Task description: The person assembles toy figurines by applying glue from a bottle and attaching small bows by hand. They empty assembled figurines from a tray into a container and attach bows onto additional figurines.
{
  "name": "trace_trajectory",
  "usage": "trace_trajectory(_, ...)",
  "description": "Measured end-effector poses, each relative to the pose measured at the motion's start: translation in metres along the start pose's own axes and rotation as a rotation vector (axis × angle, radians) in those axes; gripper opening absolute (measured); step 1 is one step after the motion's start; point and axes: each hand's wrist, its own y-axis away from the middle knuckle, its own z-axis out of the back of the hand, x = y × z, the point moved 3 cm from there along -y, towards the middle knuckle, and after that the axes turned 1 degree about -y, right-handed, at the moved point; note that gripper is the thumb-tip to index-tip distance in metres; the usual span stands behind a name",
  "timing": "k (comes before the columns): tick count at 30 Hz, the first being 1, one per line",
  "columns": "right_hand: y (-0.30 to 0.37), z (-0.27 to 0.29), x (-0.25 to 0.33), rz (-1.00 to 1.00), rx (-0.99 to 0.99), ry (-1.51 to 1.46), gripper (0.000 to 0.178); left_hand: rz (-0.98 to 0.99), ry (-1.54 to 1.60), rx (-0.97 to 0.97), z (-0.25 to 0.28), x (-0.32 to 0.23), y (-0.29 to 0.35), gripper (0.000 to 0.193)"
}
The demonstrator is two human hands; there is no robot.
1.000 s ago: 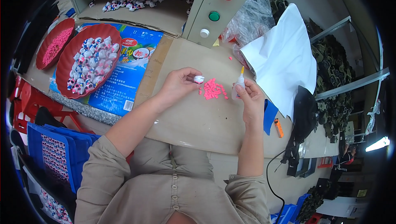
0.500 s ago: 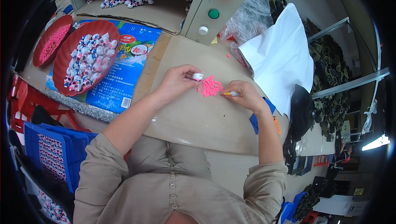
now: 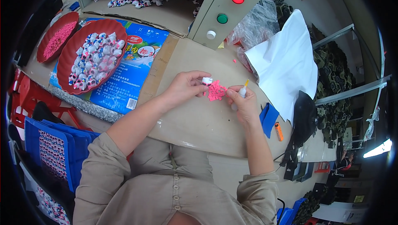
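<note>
Between the thumb and fingers of my left hand (image 3: 185, 87) is a small white figurine (image 3: 207, 81) with some dark and pink marks. It sits right at the left edge of a loose heap of tiny pink pieces (image 3: 216, 92) on the table. My right hand (image 3: 245, 108) is closed around a slim white applicator bottle (image 3: 243, 91), its yellow tip pointing up and away from me. The thumb and forefinger of that hand come together at the heap's right edge; whether they pinch a pink piece is too small to tell.
Left of me, a red scalloped bowl (image 3: 62, 71) holds many similar figurines, beside a red dish (image 3: 40, 55) of pink pieces. A grey machine with buttons (image 3: 207, 13) stands behind. White sheeting (image 3: 286, 55), a blue piece (image 3: 269, 119) and an orange lighter (image 3: 278, 131) lie right.
My right hand has turned the applicator bottle from lying sideways, tip toward the heap, to tip up, and its fingertips are now beside the pink pieces. The left hand still holds the figurine.
</note>
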Motion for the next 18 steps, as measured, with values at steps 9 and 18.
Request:
trace_trajectory(9, -0.003, -0.04, -0.003, -0.031, -0.051, -0.303, 0.012, -0.064, -0.083, 0.019, -0.004, 0.003, 0.001, 0.031)
trace_trajectory(18, -0.003, -0.042, -0.003, -0.055, -0.05, -0.277, 0.011, -0.137, -0.169, 0.026, -0.005, -0.002, 0.004, 0.029)
